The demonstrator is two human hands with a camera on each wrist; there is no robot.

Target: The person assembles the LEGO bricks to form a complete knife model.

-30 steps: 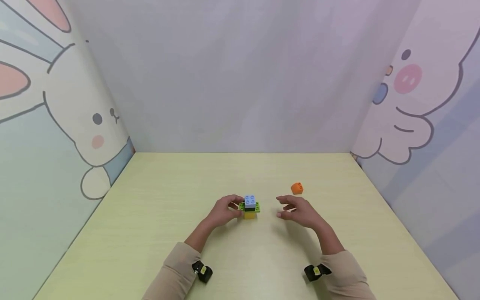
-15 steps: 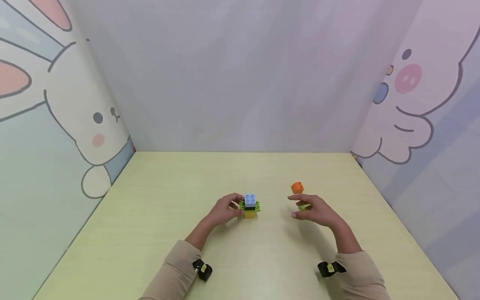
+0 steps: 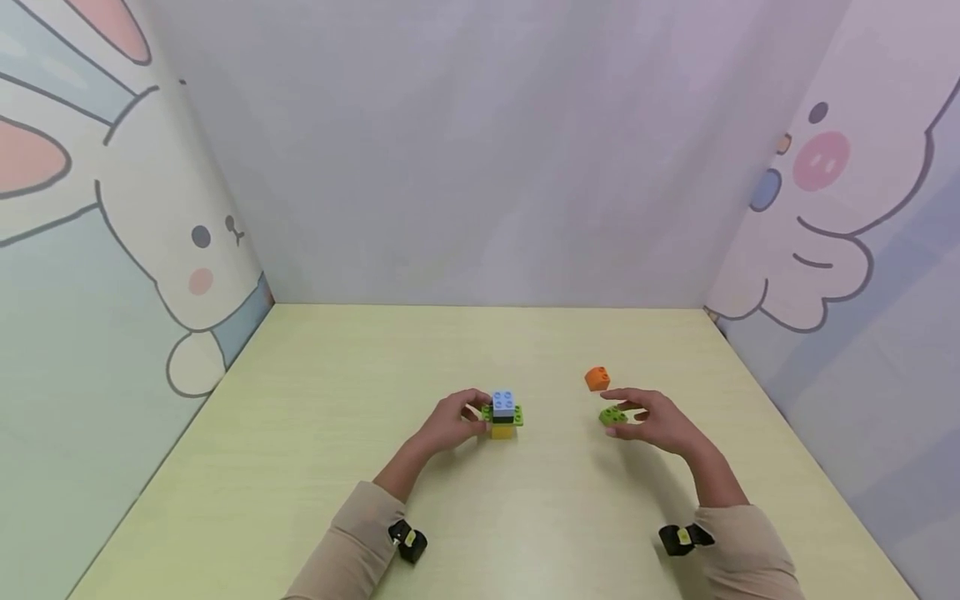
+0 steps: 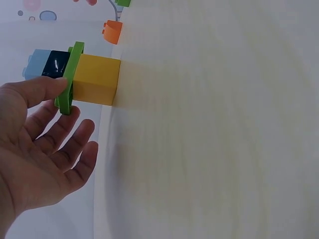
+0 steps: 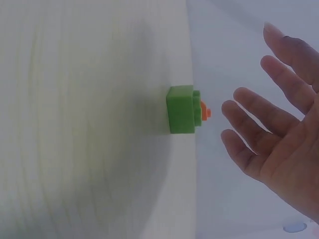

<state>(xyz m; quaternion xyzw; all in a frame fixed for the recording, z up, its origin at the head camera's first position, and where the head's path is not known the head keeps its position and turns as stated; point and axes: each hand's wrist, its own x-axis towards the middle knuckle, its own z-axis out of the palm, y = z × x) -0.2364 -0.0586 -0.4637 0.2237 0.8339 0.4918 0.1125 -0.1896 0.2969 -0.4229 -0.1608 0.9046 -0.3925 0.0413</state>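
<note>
My left hand [image 3: 450,423] pinches the left end of a green plate [image 4: 74,74] in a small stack of toy building blocks. A yellow block [image 4: 97,78] forms its base, under the green plate. Above the plate come a black block [image 4: 56,63] and a studded light blue block [image 3: 503,402] on top. The stack stands upright on the table. My right hand [image 3: 662,423] hovers over a loose green block [image 3: 612,416], fingers apart and holding nothing. In the right wrist view a gap shows between the fingers [image 5: 242,122] and the green block [image 5: 182,110].
An orange block [image 3: 597,379] with a sloped side lies just behind the loose green one. The pale wooden table [image 3: 375,358] ends at a grey back wall [image 3: 480,167]. Side walls with cartoon animals flank it.
My right hand has moved right, away from the stack, and the green block beneath it has come into sight. The left hand stays at the stack.
</note>
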